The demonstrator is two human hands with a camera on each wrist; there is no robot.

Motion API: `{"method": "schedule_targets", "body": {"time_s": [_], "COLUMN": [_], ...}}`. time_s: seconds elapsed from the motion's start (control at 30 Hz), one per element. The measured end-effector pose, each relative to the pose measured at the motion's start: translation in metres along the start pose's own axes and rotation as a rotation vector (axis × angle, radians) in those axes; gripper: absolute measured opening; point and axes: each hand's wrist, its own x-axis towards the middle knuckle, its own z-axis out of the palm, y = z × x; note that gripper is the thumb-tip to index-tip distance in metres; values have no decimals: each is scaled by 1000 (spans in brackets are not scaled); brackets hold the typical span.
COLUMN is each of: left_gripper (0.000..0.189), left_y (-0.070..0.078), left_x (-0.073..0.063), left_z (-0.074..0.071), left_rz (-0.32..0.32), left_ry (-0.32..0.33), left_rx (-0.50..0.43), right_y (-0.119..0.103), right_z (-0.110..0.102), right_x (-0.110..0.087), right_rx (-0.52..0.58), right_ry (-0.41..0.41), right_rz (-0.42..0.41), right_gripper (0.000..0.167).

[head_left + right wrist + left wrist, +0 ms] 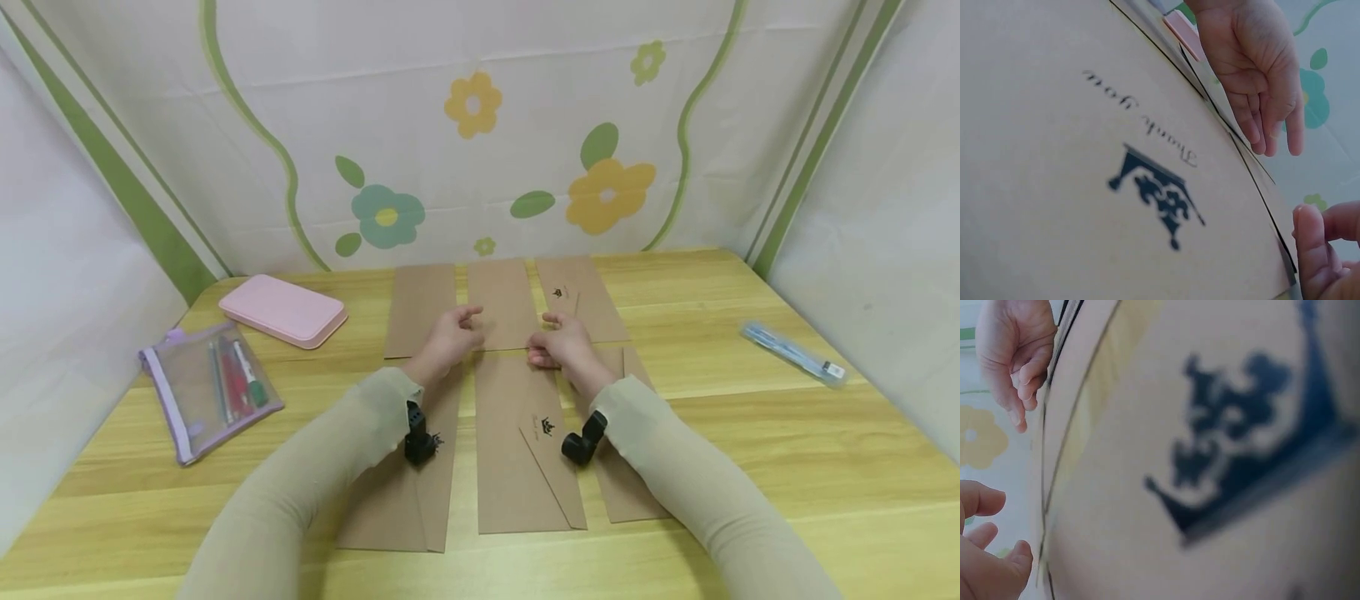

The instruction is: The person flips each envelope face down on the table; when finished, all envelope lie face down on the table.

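Right now your two hands hover over the middle of a spread of flat kraft paper envelopes on the desk point(750, 467). Six lie in two rows of three. Your left hand point(448, 337) and your right hand point(562, 343) sit either side of the seam where the far middle envelope point(501, 302) meets the near middle envelope point(517, 442).

Neither grip has anything in it. The left fingers point(1260, 119) hang loose and slightly curled above the paper, and the right fingers point(1019, 381) are loosely bent as well; from the head view the right hand looks to rest lightly near the top edge of the near middle envelope, though you can't tell for sure that it touches.

That near envelope shows its diagonal flap and a printed crown logo point(1157, 194) with "Thank you" script beside it. The far right envelope point(579, 298) carries the same mark.

Judging by this, you are at the point of choosing or squaring up the middle envelope, before any lift. The next move would call for a thumb under the thin edge at the seam and a pinch, keeping the neighbours from shifting.

Off to your left lie a pink case point(283, 311) and a mesh pencil pouch point(208, 390); a clear pen pack point(793, 353) sits well off to the right.
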Motion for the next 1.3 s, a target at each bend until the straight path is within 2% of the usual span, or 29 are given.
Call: {"method": "schedule_targets", "body": {"time_s": [0.1, 0.27, 0.43, 0.57, 0.73, 0.97, 1.17, 1.3], "left_gripper": [55, 53, 52, 50, 51, 52, 54, 55], "left_y": [4, 8, 13, 16, 19, 25, 29, 29], "left_x": [1, 4, 4, 6, 6, 7, 9, 13], "left_z": [0, 1, 6, 11, 22, 40, 58, 66], "left_rz": [24, 72, 82, 84, 82, 85, 61, 65], "left_ry": [7, -1, 6, 29, 12, -25, -78, -74], "left_rx": [-31, -23, -29, -105, -199, -243, -279, -288], "right_y": [-1, -3, -5, -6, -7, -7, -3, -3], "right_z": [-1, -6, -13, -22, -39, -67, -89, -103], "right_x": [-1, -2, -5, -6, -6, -7, -9, -6], "right_rx": [10, 58, 86, 74, 64, 36, 17, 5], "right_ry": [9, 13, 15, 25, 33, 9, -17, -12], "right_rz": [-5, -23, -55, -92, -122, -193, -214, -240], "right_gripper": [67, 65, 64, 61, 59, 57, 56, 56]}}
